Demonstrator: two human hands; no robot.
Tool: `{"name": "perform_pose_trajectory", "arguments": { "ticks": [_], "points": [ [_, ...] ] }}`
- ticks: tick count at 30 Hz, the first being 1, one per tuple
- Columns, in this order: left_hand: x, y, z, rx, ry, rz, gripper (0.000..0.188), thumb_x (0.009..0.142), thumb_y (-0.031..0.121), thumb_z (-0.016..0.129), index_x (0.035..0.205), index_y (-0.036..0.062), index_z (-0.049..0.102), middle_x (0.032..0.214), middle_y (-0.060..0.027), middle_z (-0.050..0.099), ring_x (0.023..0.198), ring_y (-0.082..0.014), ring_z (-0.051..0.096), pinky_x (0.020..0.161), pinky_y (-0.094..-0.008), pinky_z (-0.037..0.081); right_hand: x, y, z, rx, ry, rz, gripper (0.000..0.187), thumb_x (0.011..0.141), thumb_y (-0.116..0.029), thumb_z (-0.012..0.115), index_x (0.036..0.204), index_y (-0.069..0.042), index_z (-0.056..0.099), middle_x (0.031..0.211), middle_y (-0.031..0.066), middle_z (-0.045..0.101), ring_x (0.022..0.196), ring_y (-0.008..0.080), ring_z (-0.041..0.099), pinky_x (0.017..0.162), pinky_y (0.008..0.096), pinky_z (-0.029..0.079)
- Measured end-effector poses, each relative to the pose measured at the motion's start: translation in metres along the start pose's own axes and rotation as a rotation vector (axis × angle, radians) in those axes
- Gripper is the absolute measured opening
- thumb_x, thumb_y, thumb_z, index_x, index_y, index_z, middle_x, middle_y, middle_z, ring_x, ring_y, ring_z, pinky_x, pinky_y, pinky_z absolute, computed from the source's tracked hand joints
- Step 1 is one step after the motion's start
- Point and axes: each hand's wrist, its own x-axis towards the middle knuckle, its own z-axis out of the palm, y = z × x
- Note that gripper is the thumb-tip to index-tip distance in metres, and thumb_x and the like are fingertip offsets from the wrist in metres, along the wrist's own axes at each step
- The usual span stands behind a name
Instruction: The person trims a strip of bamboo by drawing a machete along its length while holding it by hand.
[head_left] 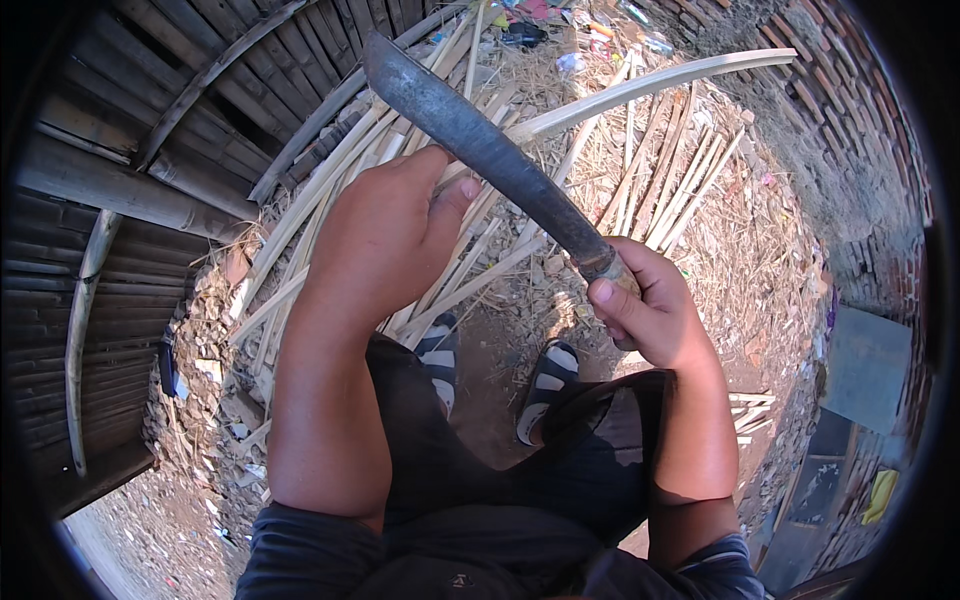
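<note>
The right hand (655, 315) wraps its fingers tight around the handle of 1 long machete (480, 145), blade angled up and away over the bamboo strips (640, 190). The left hand (385, 235) is curled closed on a pale strip, thumb touching the blade's back. The machete looks heavy and rigid — best gripped at the handle, well off the edge. The strips look light and springy (splintery too). 2 hands, 2 striped sandals (545, 385), strips too many to count.

Tight ahead: split bamboo strips (560, 210) piled across ground, fence (130, 150) left, brick wall (850, 130) right; bare dirt by sandals (545, 385).
</note>
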Motion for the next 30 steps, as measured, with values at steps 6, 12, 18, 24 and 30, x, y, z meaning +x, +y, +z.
{"name": "perform_pose_trajectory", "arguments": {
  "ticks": [6, 12, 18, 24, 30],
  "points": [
    [0.001, -0.001, -0.002, 0.018, -0.018, -0.005, 0.033, 0.106, 0.028, 0.065, 0.112, -0.0044, 0.067, 0.078, -0.0227, 0.064, 0.069, -0.0335, 0.062, 0.068, -0.0427, 0.049, 0.001, 0.001, -0.008, -0.077, 0.129, -0.170, 0.042, 0.098, -0.025, 0.078, 0.130, 0.002, 0.068, 0.107, 0.0080, 0.075, 0.102, 0.0157, 0.069, 0.092, 0.0320, 0.054],
    [0.001, 0.002, -0.003, -0.007, -0.034, -0.029, 0.036, 0.106, 0.030, 0.065, 0.112, -0.0054, 0.067, 0.079, -0.0230, 0.065, 0.069, -0.0343, 0.063, 0.069, -0.0432, 0.050, 0.004, 0.001, -0.006, -0.245, 0.178, -0.367, 0.039, 0.096, -0.020, 0.080, 0.126, 0.001, 0.068, 0.105, 0.0109, 0.076, 0.098, 0.0174, 0.071, 0.091, 0.0325, 0.054],
    [0.001, 0.000, -0.004, -0.003, -0.039, -0.028, 0.036, 0.105, 0.031, 0.066, 0.113, -0.0048, 0.068, 0.076, -0.0210, 0.065, 0.068, -0.0298, 0.063, 0.067, -0.0415, 0.050, 0.004, 0.002, -0.006, -0.354, 0.239, -0.414, 0.041, 0.092, -0.021, 0.084, 0.124, 0.000, 0.069, 0.100, 0.0130, 0.077, 0.091, 0.0209, 0.075, 0.083, 0.0329, 0.057],
    [0.001, 0.004, -0.004, -0.033, -0.027, -0.062, 0.036, 0.101, 0.028, 0.066, 0.116, -0.0046, 0.069, 0.083, -0.0272, 0.071, 0.082, -0.0480, 0.070, 0.074, -0.0542, 0.053, 0.008, 0.006, -0.004, -0.550, 0.287, -0.594, 0.043, 0.086, -0.021, 0.088, 0.122, -0.003, 0.071, 0.097, 0.0145, 0.077, 0.088, 0.0299, 0.078, 0.078, 0.0355, 0.059],
    [0.000, -0.004, -0.002, -0.061, 0.002, -0.005, 0.035, 0.101, 0.024, 0.071, 0.112, -0.0085, 0.070, 0.068, -0.0172, 0.062, 0.062, -0.0237, 0.059, 0.062, -0.0395, 0.047, 0.011, 0.006, -0.006, -0.701, 0.418, -0.691, 0.044, 0.082, -0.021, 0.090, 0.121, -0.007, 0.072, 0.095, 0.0133, 0.076, 0.084, 0.0310, 0.076, 0.074, 0.0368, 0.059]
  ]
}}
